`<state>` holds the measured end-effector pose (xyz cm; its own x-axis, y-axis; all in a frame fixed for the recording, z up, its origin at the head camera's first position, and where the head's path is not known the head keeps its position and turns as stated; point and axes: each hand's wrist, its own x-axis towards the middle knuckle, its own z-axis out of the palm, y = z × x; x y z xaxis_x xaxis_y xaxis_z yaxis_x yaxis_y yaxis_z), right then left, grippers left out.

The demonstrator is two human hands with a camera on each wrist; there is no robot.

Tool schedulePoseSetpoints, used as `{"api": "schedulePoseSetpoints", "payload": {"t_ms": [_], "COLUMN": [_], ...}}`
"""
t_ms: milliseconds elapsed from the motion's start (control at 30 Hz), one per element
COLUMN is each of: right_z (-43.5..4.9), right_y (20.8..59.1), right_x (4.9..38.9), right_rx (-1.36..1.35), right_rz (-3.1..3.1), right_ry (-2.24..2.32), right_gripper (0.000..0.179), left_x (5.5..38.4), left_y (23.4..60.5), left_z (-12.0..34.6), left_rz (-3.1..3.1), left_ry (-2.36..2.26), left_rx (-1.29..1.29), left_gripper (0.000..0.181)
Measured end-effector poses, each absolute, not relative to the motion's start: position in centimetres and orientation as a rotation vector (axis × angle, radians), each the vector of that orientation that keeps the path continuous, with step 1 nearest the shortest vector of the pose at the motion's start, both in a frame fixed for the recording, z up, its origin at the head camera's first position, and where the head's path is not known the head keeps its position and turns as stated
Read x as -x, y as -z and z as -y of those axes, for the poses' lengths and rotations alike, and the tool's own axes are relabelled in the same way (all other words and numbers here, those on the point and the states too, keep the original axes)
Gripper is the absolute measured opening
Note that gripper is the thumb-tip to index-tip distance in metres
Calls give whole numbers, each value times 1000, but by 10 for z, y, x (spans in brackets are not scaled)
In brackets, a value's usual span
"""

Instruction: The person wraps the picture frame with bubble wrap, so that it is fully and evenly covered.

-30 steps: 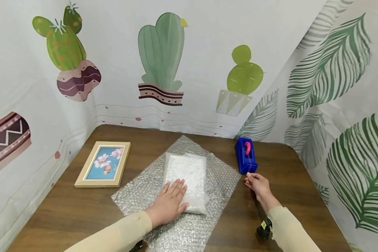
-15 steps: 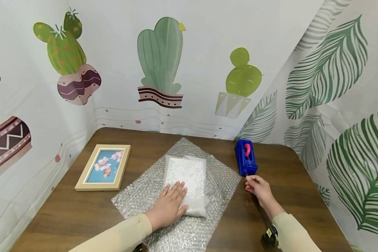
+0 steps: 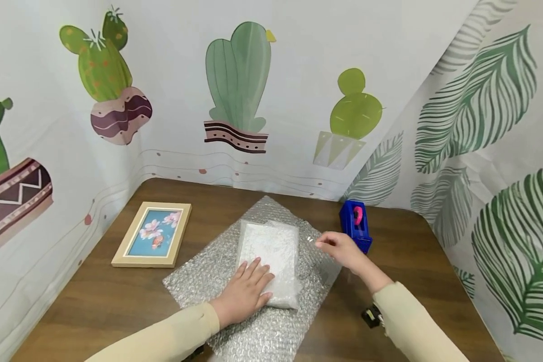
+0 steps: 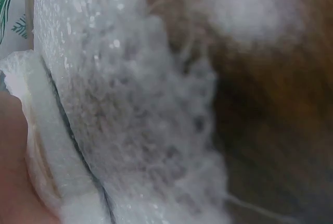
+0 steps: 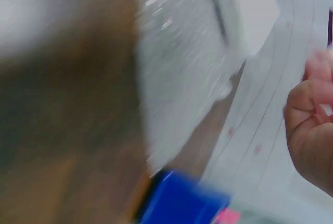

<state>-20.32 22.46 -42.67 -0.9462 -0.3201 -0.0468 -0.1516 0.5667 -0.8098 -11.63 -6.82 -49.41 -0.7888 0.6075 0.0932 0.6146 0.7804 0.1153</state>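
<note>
My left hand (image 3: 244,296) lies flat, fingers spread, on a flat package wrapped in bubble wrap (image 3: 271,251). Under the package a larger bubble wrap sheet (image 3: 208,274) is laid out cornerwise. Above the sheet's right part, my right hand (image 3: 341,249) pinches a short piece of clear tape (image 3: 310,239), visible mostly as a glint at the fingertips. Behind that hand stands a blue tape dispenser (image 3: 355,226) with a pink core, partly hidden by it. In the left wrist view, the side of the wrapped package (image 4: 47,130) shows beside the hand.
A light wooden picture frame (image 3: 153,235) with a flower picture lies at the left of the brown table (image 3: 90,301). A white cloth (image 3: 294,100) printed with cacti and leaves hangs behind and at the sides.
My right hand has drawn away from the tape dispenser and moved left over the bubble wrap, carrying a piece of tape. The left hand stays on the package.
</note>
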Motion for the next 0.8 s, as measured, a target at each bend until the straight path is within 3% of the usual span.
{"api": "schedulePoseSetpoints", "payload": {"t_ms": [433,800], "right_z": [-116,-87], "right_y": [416,421], "right_x": [225,230], "right_rx": [1027,1152], "right_rz": [-2453,-2348], "right_ry": [816,717], "right_gripper": [12,14], "left_x": [105,103], "left_y": [488,488], "left_z": [48,46], "left_rz": [2846,2692], "left_ry": [-86,-244], "left_rx": [968,957], "left_gripper": [40,38]}}
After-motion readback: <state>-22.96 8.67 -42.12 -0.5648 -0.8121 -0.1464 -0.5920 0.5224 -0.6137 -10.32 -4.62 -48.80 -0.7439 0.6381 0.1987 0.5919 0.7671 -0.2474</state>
